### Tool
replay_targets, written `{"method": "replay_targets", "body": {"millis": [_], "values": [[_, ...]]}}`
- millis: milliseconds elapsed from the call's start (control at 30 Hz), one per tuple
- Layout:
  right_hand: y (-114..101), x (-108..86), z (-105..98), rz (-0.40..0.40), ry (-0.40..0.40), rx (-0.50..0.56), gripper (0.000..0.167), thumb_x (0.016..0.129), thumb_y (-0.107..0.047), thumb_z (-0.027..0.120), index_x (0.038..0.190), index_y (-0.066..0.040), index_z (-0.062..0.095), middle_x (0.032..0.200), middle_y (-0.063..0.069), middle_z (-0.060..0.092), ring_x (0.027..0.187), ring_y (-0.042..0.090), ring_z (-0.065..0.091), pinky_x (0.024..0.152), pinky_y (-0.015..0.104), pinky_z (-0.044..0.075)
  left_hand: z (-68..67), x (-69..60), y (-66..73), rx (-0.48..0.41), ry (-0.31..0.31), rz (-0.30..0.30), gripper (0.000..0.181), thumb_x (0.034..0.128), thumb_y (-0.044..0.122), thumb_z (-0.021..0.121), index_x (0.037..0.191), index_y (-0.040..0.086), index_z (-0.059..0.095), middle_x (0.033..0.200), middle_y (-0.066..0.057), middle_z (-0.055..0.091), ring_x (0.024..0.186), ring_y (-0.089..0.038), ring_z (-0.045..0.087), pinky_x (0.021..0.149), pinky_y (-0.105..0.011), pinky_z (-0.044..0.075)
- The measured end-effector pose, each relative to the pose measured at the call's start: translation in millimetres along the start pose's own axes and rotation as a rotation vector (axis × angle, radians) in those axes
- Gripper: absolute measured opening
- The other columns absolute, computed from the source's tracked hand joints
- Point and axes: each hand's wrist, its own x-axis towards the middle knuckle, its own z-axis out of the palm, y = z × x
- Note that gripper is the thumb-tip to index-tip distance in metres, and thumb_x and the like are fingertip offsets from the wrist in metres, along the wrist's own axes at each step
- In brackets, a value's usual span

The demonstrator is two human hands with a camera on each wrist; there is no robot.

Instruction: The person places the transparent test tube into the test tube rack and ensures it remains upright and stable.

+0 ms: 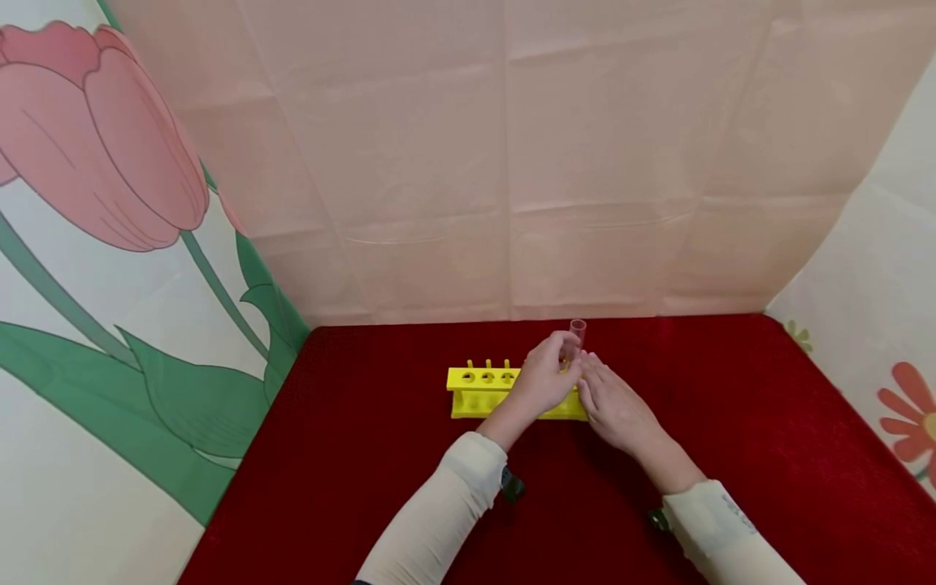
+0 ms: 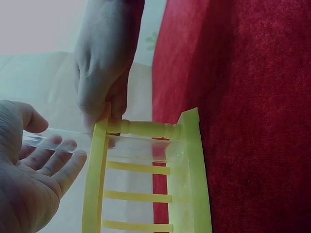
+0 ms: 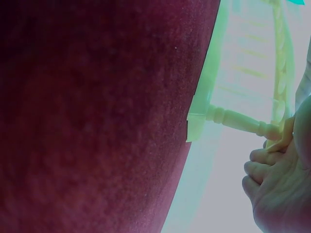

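Note:
A yellow test tube rack (image 1: 468,404) stands on the red cloth. One clear test tube (image 1: 578,327) is upright in it near the right end, its lower part showing between the rack's two plates in the left wrist view. My left hand (image 1: 544,378) holds the tube's upper part between thumb and fingers, above the top plate. On the rack's right end, my right hand (image 1: 617,406) grips the top plate, with fingers (image 3: 262,170) on its underside beside the turned end post (image 3: 243,122). The two hands nearly meet in the head view.
Dark red cloth (image 1: 351,455) covers the table. A plain pinkish sheet (image 1: 504,162) hangs behind it, with flower-printed sheets on the left (image 1: 95,146) and right (image 1: 841,317). Several small yellow pegs (image 1: 488,364) rise along the rack's back.

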Motion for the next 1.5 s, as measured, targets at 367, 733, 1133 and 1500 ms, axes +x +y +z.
{"method": "replay_targets", "body": {"millis": [367,733,1133,1500], "values": [[-1.4,-1.4,-2.1,0.011,0.0,-0.008,0.052,0.111,-0.022,0.037,0.152,0.01,0.034,0.157,0.028,0.034,0.147,0.044,0.03,0.118,0.057,0.026,2.4,-0.1,-2.2,-0.002,0.0,-0.007,0.033,0.1012,0.017,0.062,0.133,0.015,0.055,0.121,0.004,0.063,0.112,-0.006,0.059,0.101,-0.023,0.049],[2.1,-0.4,2.1,-0.016,0.05,-0.027,0.048,0.109,-0.017,0.042,0.148,0.011,0.041,0.154,0.028,0.039,0.145,0.043,0.034,0.117,0.057,0.028,1.5,-1.7,-3.3,0.003,0.005,-0.007,0.029,0.1006,0.017,0.062,0.129,0.014,0.057,0.118,0.004,0.063,0.109,-0.006,0.059,0.099,-0.02,0.049],[-0.3,-2.5,1.4,-0.001,0.037,-0.023,0.049,0.109,-0.018,0.042,0.149,0.01,0.04,0.155,0.027,0.038,0.145,0.043,0.034,0.117,0.057,0.029,1.5,-2.3,-4.7,0.006,0.006,-0.009,0.031,0.0999,0.016,0.062,0.13,0.014,0.056,0.119,0.003,0.064,0.111,-0.005,0.059,0.096,-0.019,0.05],[-0.1,-0.7,1.8,-0.024,0.06,-0.018,0.05,0.108,-0.018,0.043,0.152,0.007,0.038,0.157,0.025,0.038,0.145,0.043,0.036,0.116,0.057,0.03,-1.1,-1.7,-5.0,0.001,-0.015,-0.006,0.037,0.0994,0.017,0.064,0.135,0.014,0.054,0.123,0.003,0.063,0.114,-0.006,0.059,0.099,-0.021,0.049]]}}
